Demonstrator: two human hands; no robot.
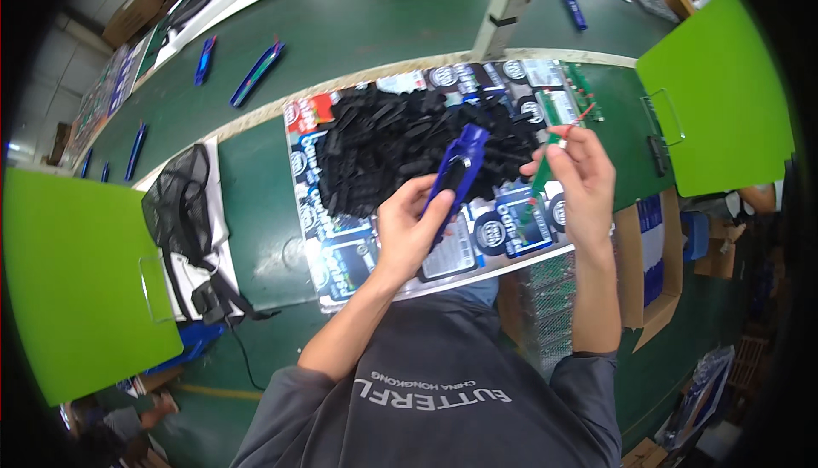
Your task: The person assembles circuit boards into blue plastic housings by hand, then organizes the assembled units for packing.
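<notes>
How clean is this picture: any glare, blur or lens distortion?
Head view: fisheye bending, with the long pale table edge bowed and the corners black; head view: what looks like a glint on the dark blue plastic casing in the left hand; head view: dim detail inside the heap of small black pieces, though both hands read clearly.

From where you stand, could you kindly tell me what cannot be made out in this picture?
All in the head view:
Blue casing: its lower part is partly covered by the left hand.
Green circuit board: its upper part is partly covered by the right hand.
Black pieces: those underneath are hidden by the ones on top.
Person at lower left: cut off by the dark rim.
</notes>
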